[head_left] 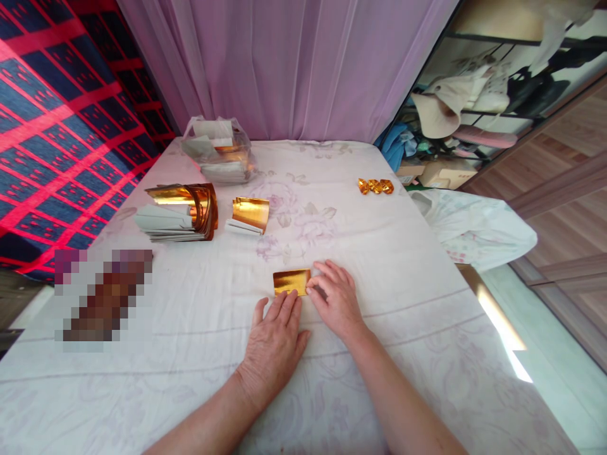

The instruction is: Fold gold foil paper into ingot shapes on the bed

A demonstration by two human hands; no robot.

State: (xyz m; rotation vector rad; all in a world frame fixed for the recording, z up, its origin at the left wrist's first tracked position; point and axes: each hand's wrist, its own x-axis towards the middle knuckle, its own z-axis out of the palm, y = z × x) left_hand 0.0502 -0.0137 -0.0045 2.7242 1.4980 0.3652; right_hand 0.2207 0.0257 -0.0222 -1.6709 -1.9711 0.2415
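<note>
A small rectangular sheet of shiny gold foil paper point(291, 282) lies on the cloth-covered table in front of me. My left hand point(277, 338) rests flat with its fingers stretched out, the fingertips pressing on the sheet's near edge. At the sheet's right edge, my right hand point(337, 297) is curled, with thumb and finger pinching the near right corner. Beyond them a small stack of gold paper point(251, 213) with white backs sits curled up. Farther right is a short row of folded gold pieces point(375, 186).
At the left stands a thick bundle of gold paper point(164, 224), bent over. Behind it is a clear plastic bag point(218, 151) with more sheets. A pixelated patch point(109, 294) hides something on the left. A white bag point(478, 227) is beyond the table's right edge.
</note>
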